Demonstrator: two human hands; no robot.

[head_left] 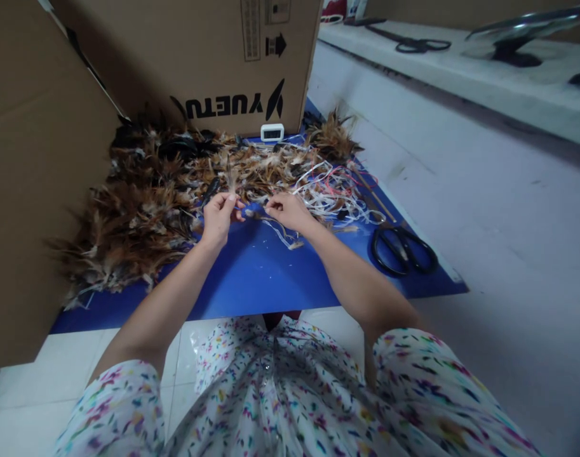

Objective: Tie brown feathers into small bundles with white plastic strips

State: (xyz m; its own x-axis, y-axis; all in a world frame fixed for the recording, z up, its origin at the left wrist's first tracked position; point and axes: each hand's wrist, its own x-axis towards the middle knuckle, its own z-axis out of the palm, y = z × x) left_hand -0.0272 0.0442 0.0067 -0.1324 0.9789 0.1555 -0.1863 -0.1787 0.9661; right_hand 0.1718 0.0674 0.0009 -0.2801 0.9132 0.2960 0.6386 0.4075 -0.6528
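Note:
My left hand (219, 217) pinches a thin upright feather (231, 181) between thumb and forefinger, its other fingers curled loosely. To its right, my right hand (286, 211) has thumb and forefinger pressed together; whatever is between them is too small to make out. Behind both hands spreads a heap of brown, cream and black feathers (261, 165). A larger bank of brown feathers (128, 222) lies left of my left hand. White and pink strips (332, 187) are tangled beside my right hand. Below the hands, a short white strip (280, 235) rests on the blue table surface (270, 282).
Black-handled scissors (403, 251) lie at the table's right. Cardboard boxes (141, 57) wall off the back and left. A small white digital clock (272, 132) stands against the back box. Another pair of scissors (423, 44) is on the ledge (461, 73) at upper right.

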